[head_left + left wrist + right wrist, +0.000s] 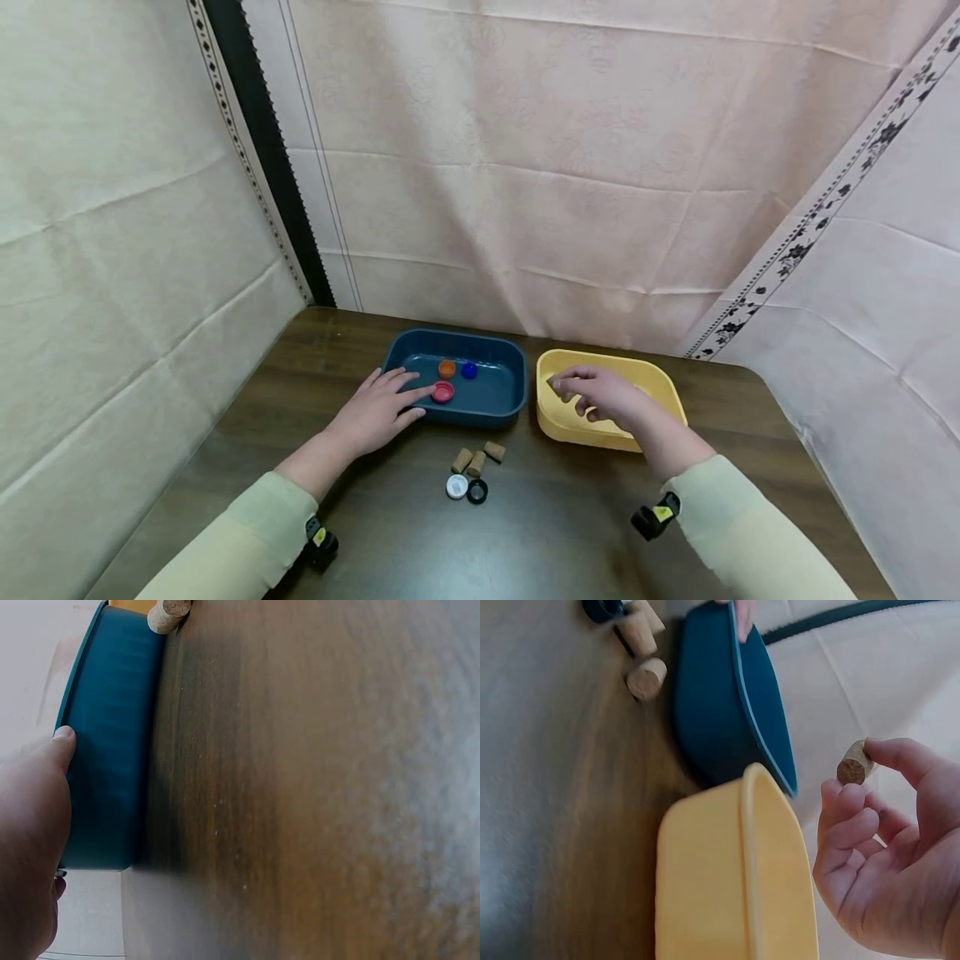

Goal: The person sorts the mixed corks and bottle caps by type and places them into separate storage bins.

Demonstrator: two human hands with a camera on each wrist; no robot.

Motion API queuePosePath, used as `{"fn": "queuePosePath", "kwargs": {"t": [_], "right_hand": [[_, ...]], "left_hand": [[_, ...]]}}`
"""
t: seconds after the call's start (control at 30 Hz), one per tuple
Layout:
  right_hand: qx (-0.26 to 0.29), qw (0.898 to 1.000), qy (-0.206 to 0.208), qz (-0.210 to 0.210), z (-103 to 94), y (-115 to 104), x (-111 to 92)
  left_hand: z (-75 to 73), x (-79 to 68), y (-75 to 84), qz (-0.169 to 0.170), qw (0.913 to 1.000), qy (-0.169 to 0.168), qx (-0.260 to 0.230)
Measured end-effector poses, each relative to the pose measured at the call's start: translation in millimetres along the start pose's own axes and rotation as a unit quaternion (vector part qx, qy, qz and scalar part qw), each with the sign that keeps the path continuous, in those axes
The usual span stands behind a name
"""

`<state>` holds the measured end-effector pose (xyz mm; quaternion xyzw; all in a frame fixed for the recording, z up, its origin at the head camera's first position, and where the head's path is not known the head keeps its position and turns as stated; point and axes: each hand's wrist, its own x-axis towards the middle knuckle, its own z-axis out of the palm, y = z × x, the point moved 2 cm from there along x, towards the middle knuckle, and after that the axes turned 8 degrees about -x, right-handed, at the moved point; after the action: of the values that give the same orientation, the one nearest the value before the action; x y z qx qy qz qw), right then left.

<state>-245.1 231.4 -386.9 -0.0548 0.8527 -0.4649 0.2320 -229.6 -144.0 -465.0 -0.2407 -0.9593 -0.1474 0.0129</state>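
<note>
My right hand (600, 393) is over the yellow tray (660, 379), pinching a cork (855, 763) between thumb and fingertips. The other fingers curl loosely beneath it. At the near left side of the blue tray (495, 340), my left hand (375, 412) lies with fingers spread and fairly straight. Its thumb tip meets the tray's rim in the left wrist view, and one fingertip reaches right to the red bottle cap (442, 392). An orange cap (447, 369) and a dark blue cap (469, 371) lie farther inside the blue tray.
Several objects lie on the wooden table (405, 533) in front of the blue tray: three corks (476, 463), a white cap (457, 487) and a black cap (477, 491). Pale cloth (510, 167) hangs behind the table and along both sides.
</note>
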Motion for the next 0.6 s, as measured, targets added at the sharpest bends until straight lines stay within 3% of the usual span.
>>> {"fn": "queuePosePath", "kwargs": {"t": [0.3, 0.43, 0.6], "right_hand": [[-0.012, 0.999, -0.032, 0.030, -26.1, 10.5, 20.6], [-0.045, 0.997, -0.038, 0.050, -36.0, 13.8, 30.2], [-0.106, 0.992, -0.018, 0.072, -47.6, 18.5, 41.2]], "left_hand": [[-0.7, 1.3, 0.1, -0.002, 1.0000, -0.001, -0.003], [-2.2, 1.6, 0.5, -0.004, 1.0000, -0.004, -0.001], [-1.5, 1.6, 0.5, -0.009, 0.9999, -0.008, 0.007]]}}
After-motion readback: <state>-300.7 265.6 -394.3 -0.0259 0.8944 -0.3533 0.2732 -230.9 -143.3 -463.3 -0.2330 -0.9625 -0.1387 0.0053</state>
